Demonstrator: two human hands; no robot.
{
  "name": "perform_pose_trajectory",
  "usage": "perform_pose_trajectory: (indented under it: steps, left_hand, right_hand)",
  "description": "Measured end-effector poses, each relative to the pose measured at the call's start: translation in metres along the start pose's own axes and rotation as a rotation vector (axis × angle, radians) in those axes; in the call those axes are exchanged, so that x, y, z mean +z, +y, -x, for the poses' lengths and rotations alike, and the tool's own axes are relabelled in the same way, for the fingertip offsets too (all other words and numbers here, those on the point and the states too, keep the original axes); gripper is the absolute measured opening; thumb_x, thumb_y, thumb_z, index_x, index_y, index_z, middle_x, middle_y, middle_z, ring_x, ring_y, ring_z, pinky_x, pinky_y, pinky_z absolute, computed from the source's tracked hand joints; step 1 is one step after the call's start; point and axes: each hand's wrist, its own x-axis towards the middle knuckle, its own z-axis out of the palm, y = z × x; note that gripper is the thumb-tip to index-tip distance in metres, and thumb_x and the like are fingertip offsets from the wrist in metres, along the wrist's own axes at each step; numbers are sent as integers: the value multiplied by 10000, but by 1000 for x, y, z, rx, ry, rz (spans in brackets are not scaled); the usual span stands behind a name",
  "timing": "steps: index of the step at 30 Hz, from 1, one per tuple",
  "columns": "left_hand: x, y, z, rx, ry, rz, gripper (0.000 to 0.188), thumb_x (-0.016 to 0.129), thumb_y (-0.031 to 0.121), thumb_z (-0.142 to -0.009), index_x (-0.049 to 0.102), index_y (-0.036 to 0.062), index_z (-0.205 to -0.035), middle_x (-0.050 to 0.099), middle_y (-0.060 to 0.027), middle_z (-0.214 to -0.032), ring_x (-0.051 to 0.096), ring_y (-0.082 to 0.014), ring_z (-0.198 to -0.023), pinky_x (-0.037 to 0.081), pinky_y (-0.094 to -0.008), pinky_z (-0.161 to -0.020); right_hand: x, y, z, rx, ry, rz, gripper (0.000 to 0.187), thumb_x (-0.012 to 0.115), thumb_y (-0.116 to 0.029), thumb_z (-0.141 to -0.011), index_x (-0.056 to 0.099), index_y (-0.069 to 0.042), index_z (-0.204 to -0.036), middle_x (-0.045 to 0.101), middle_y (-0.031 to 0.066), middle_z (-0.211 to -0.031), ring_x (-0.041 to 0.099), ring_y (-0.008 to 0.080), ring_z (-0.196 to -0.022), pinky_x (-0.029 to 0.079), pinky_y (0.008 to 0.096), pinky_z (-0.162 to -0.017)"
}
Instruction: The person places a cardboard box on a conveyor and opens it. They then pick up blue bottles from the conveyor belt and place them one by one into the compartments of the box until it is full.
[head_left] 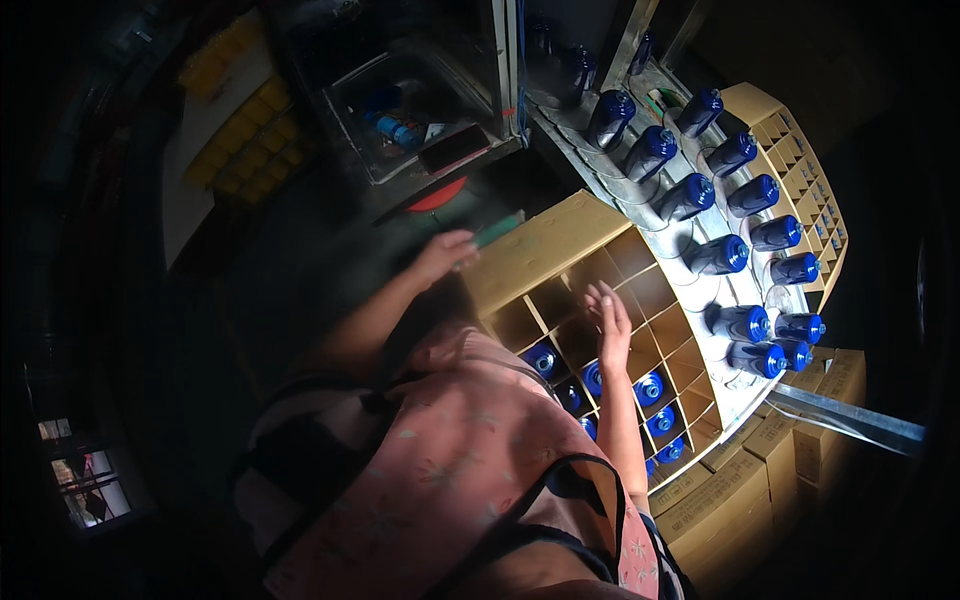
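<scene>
My right hand (610, 318) reaches over an open cardboard box (550, 262), its fingers stretched out and no object in them. Thin dividers split the box into square cells. Blue cans (648, 388) with rounded shoulders and small necks fill several cells on the near side, while the cells around my fingers hold none. At the box's far left flap, my left hand (445, 257) is slightly blurred, its fingers curled. A flat green strip (498, 230) sticks out from these fingers; what kind of thing it is cannot be made out.
Along the right runs a metal-topped conveyor (690, 265) carrying several upright blue cans (720, 255). A second divided carton (800, 165) stands beyond it. Closed cartons (745, 480) are stacked at lower right. A red round stool (437, 196) and a clear bin (365, 95) are ahead.
</scene>
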Motion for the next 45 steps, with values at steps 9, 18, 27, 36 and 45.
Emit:
perform_pose_trajectory:
  steps: [9, 18, 27, 36, 45]
  left_hand:
    - [-228, -139, -79, -153, 790, -161, 245, 564, 122, -938, 655, 112, -1166, 627, -16, -761, 523, -91, -544, 431, -250, -450]
    - [-237, -154, -113, -103, 1006, 494, 274, 601, 4, -862, 638, 37, -1132, 626, -48, -759, 554, -133, -571, 476, -267, -520]
    - [-123, -110, -116, 130, 1000, 272, 199, 568, 3, -877, 608, 40, -1069, 623, -40, -951, 600, -150, -791, 494, -292, -633]
    - [82, -21, -102, 143, 241, -183, 559, 695, 325, -889, 502, 3, -1303, 579, -131, -1250, 565, -203, -1116, 443, -320, -961]
    - [167, -7, -51, 148, 1, -817, 914, 690, 494, -820, 234, 43, -1471, 369, -263, -1448, 326, -447, -1357, 287, -485, -1131]
  right_hand:
    - [-251, 20, 152, -111, 1160, 463, 355, 513, -265, -996, 596, -8, -1226, 657, 112, -1178, 625, 216, -1018, 500, 345, -845]
    - [-246, 71, 252, 553, 1493, 422, 517, 522, -463, -923, 661, -4, -1116, 675, 144, -1115, 627, 323, -1032, 497, 430, -866]
    - [-246, 116, 263, 487, 1336, 156, 718, 447, -614, -920, 669, 44, -1101, 681, 131, -1099, 632, 264, -1016, 467, 400, -904]
    - [-256, 130, 227, 650, 1311, 596, 970, 342, -790, -856, 677, 102, -1038, 681, 260, -1030, 633, 368, -1025, 439, 435, -936]
    - [-248, 110, 256, 670, 1275, 790, 797, 272, -648, -962, 681, 19, -1114, 720, 155, -971, 663, 318, -883, 486, 383, -872]
